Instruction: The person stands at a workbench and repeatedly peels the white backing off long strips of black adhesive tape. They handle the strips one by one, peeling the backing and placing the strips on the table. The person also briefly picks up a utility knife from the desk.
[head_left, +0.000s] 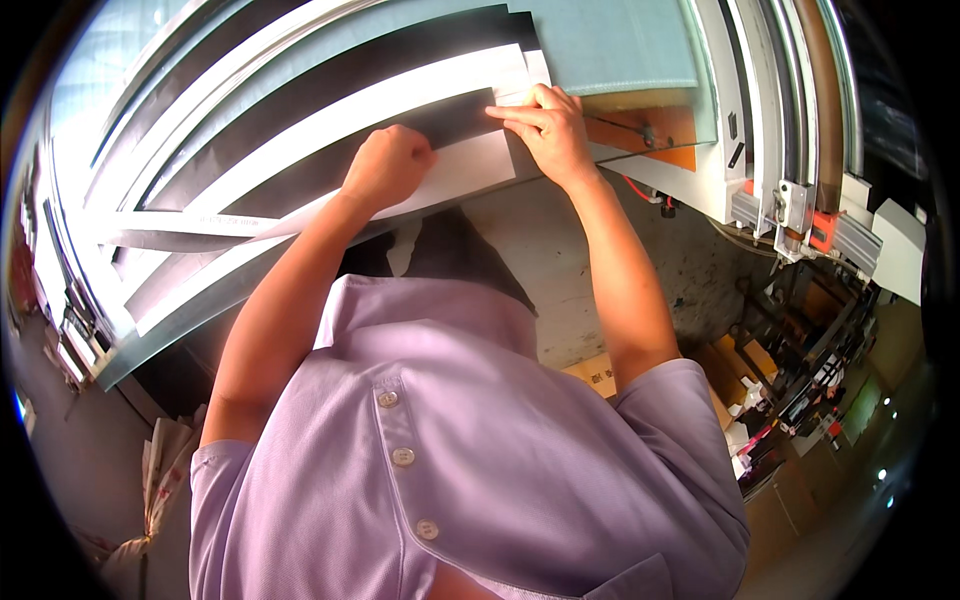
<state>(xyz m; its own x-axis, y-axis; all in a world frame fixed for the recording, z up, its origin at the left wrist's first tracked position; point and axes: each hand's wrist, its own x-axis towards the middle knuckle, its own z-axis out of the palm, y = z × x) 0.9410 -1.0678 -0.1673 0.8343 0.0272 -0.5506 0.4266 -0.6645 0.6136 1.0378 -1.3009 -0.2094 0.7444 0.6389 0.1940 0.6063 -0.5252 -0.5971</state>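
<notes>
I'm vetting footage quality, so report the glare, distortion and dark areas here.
In the head view, glare washes out the upper left; in the head view, fisheye distortion bows the strips; in the head view, the corners go black, and the lower right background is dim with small bright spots.

A white machine frame (730, 95) bearing a red bracket (824, 231) stands at right, and patterned cloth (163, 475) shows at lower left.

Looking smooth and paper-like on the white strip (475, 165), glassy on the tabletop (128, 358), matt cloth on the shirt (540, 430) (glossy plastic on 3 buttons (403, 457)).
</notes>
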